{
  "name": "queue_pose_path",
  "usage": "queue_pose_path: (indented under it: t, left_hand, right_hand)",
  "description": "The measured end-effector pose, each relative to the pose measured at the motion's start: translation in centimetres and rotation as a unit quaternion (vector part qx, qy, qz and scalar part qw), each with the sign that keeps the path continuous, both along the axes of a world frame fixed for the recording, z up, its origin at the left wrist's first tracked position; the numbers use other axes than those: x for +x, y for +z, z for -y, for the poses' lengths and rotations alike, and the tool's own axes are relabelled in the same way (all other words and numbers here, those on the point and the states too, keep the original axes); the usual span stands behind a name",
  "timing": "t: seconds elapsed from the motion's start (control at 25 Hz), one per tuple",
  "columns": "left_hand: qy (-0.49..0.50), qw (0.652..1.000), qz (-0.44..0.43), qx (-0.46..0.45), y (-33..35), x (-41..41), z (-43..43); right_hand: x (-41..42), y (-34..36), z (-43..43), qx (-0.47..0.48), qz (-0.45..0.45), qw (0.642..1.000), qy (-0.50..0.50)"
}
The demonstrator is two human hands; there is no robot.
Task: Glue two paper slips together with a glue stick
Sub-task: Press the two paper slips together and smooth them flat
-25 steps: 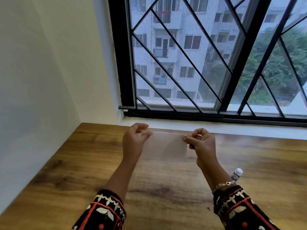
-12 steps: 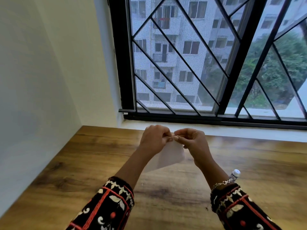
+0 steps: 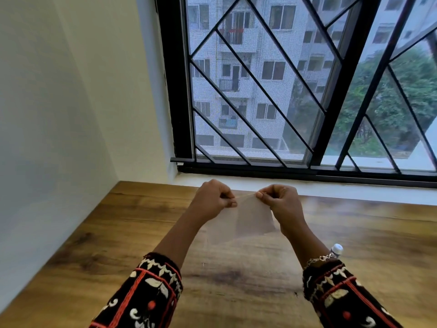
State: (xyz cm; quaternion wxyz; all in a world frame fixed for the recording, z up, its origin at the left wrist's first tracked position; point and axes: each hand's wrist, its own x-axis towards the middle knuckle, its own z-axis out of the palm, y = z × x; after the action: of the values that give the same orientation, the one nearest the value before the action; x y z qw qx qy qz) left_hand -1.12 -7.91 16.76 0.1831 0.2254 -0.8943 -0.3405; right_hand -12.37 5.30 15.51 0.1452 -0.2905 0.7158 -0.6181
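A thin, pale, half-translucent paper slip (image 3: 250,221) hangs above the wooden table (image 3: 118,245), near the window. My left hand (image 3: 212,201) pinches its top edge at the left and my right hand (image 3: 281,202) pinches the same edge at the right, a short gap between them. The paper droops below my fingers and looks folded or doubled; whether it is one slip or two I cannot tell. A glue stick (image 3: 336,249) with a white cap and blue label stands on the table behind my right wrist, mostly hidden by it.
A white wall (image 3: 59,114) closes the left side of the table. A black-framed window with a diagonal grille (image 3: 260,91) and a white sill runs along the far edge. My patterned sleeves fill the lower part of the view.
My hands came together from holding the slip stretched flat, met at its top edge, and have now parted slightly. The paper hangs down instead of lying spread between them.
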Motion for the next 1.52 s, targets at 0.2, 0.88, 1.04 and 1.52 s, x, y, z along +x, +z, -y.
queue_pose_path:
  t: [0.2, 0.88, 1.04, 1.52]
  left_hand:
    - [-0.001, 0.997, -0.016, 0.076, -0.3, 1.1, 1.4]
    - [0.048, 0.962, -0.133, 0.236, -2.6, 2.1, 1.9]
    - [0.052, 0.957, -0.162, 0.236, -2.6, 2.2, 2.1]
    - [0.002, 0.998, -0.043, -0.037, 0.3, -0.6, -1.1]
  right_hand:
    - [-0.8, 0.0, -0.5, -0.016, 0.009, 1.0, -0.02]
    - [-1.1, -0.4, -0.5, -0.012, -0.016, 0.999, -0.03]
    - [-1.0, -0.4, -0.3, -0.017, -0.021, 0.999, -0.03]
    - [0.1, -0.1, 0.6, -0.017, -0.029, 0.999, 0.017]
